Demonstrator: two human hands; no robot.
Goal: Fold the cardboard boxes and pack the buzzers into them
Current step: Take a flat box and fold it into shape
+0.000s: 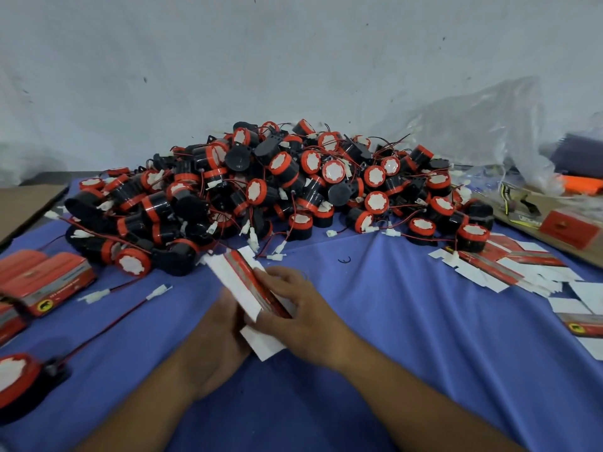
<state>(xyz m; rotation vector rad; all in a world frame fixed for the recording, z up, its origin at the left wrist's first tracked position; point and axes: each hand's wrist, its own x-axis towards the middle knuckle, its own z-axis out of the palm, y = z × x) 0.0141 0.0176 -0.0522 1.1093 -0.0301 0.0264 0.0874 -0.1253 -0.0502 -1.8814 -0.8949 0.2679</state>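
- Near the front edge of the tabletop (391, 321), at centre, both hands are on one flat box (239, 290): thin card, white inside, with a red and grey printed strip along its length.
- Right hand (295, 309) clamps the red edge, fingers curled over the top and the thumb low against the white panel.
- Left hand (222, 337) grips the opposite side. Its fingers disappear behind the white card, so only the back of the hand shows.
- Writing? The folded boxes (49, 282) at the left edge carry a black-on-yellow emblem (43, 306) and a line of print, too blurred to read. The same emblem shows on a flat piece at the right edge.
- Across the back of the tabletop sits a big heap of buzzers (277, 184): black round bodies, red rings, white scalloped faces, and thin red-and-black wires ending in white plugs.
- One lone buzzer (19, 383) sits at the front left corner, its wire trailing over the blue cloth.
- Right side, near the heap: a fanned stack (509, 265) of unfolded cards, red print and white flaps.
- Back right, a crumpled clear bag (483, 125) rises above a brown sheet (590, 252), which holds a red box (569, 230).
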